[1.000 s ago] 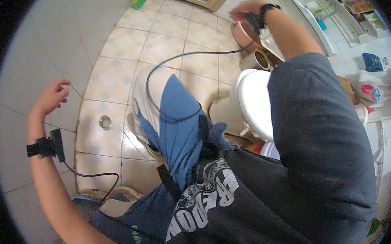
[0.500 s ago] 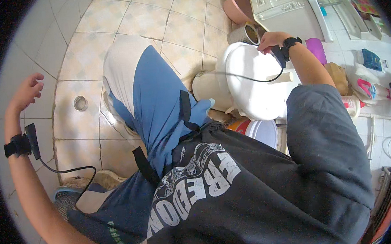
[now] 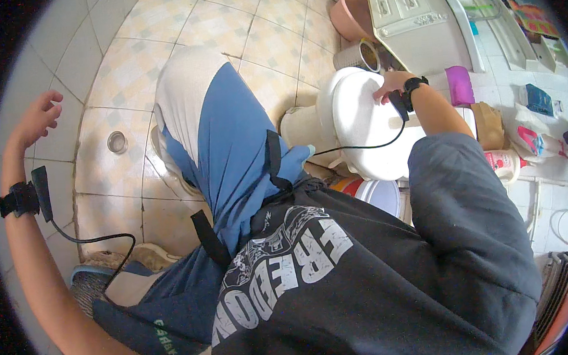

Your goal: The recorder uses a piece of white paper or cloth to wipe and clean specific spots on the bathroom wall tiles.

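From my remote seat I see the tiled floor point(image 3: 226, 25) spread widest, giving the most room beyond the bent knee in blue and pale trousers point(image 3: 228, 122); along its left edge the tiled wall point(image 3: 51, 149) rises and hems in that side. Right of the knee I have the white toilet point(image 3: 302, 127), its rounded toilet lid point(image 3: 361, 117) lying over the bowl, the lid's near curve close to the trousers; past its far edge stands the white cabinet point(image 3: 429, 45), with the pink bucket point(image 3: 350, 18) at its corner and a metal cylinder point(image 3: 348, 58) on its side in the narrow gap between bucket and lid. I read the left hand point(image 3: 40, 119) as released, raised just beside the wall, fingers loosely bent; the right hand point(image 3: 395, 84) is over the lid near its cabinet-side edge, fingers partly hidden, so I cannot tell whether it touches or grips anything; from that wrist a black cable point(image 3: 373, 146) sags across the lid; the smallest mark I have is the round drain point(image 3: 117, 143), between wall and knee.
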### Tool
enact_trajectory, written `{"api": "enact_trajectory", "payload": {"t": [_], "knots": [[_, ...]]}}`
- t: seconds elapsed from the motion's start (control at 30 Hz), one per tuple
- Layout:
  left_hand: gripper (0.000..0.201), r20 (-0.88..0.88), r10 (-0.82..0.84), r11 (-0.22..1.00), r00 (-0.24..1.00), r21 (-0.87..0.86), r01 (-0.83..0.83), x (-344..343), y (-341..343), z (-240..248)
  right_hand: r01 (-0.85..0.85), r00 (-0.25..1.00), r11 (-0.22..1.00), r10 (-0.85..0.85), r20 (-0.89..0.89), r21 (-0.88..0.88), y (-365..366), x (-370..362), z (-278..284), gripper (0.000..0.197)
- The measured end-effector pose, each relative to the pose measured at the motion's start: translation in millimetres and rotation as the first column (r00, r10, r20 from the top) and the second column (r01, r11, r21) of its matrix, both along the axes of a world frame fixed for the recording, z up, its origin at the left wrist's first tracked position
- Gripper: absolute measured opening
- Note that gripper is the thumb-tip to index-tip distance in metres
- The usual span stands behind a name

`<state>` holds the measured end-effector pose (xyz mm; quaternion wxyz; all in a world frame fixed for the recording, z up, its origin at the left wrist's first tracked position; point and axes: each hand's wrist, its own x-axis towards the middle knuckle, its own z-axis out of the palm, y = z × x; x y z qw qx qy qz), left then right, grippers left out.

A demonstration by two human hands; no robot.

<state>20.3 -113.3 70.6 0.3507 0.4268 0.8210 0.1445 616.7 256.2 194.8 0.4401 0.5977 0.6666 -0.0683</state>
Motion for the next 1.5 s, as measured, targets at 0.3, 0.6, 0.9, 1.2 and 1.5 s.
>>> {"api": "enact_trajectory", "payload": {"t": [0.3,0.6,0.9,1.2,1.5], "knots": [[0.030,0.005,0.010,1.000,1.000,0.023,-0.010,-13.1,-6.7,-19.2,-0.137,0.975,0.987,0.120,0.188,0.081,22.3,20.3,27.4,0.038],[0.029,-0.052,0.008,1.000,0.999,-0.014,-0.009,-11.4,-4.7,-11.5,0.122,0.959,0.982,-0.153,0.237,0.143,-15.6,22.1,46.0,0.065],[0.029,-0.068,-0.015,0.999,0.998,-0.030,0.013,-9.6,1.7,-13.2,0.073,0.907,0.996,-0.089,0.411,0.054,-8.6,49.3,38.2,0.046],[0.028,-0.006,0.029,0.999,1.000,-0.028,-0.029,12.1,-1.1,3.5,0.219,0.928,0.973,-0.183,0.326,-0.076,-16.1,26.6,64.4,0.027],[0.031,0.106,-0.040,0.958,0.994,0.286,0.008,42.6,7.3,24.8,-0.518,0.850,0.814,0.455,-0.268,-0.261,-64.4,-238.6,64.5,0.056]]}}
